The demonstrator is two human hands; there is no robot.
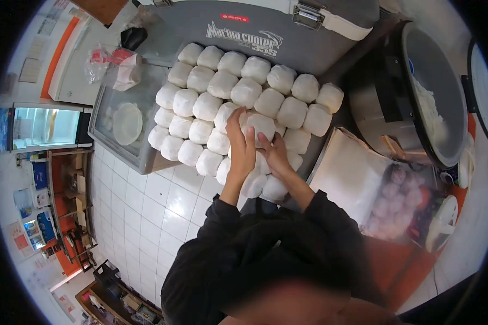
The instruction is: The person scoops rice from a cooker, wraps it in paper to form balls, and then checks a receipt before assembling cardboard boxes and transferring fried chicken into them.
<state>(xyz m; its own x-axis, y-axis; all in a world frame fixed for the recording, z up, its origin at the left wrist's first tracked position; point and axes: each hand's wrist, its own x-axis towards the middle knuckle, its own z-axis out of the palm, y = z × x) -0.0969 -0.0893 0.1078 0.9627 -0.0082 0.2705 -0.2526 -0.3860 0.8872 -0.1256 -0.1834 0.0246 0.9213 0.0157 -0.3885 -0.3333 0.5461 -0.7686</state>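
held between left hand [242, 151] and right hand [278, 157], with fingers set narrowly against its sides: one white bundle [262, 128], over the near half of closely packed rows of white bundles [222, 84]. visible along the right edge of the rows: dark grey surface [316, 154]. past the far edge: grey cooler [331, 49] with lettering. past the right edge: large pot [444, 70], white sheets [350, 176], bagged pinkish round pieces [395, 200]. past the left edge: clear-topped case [145, 158] with pale bowl [127, 123].
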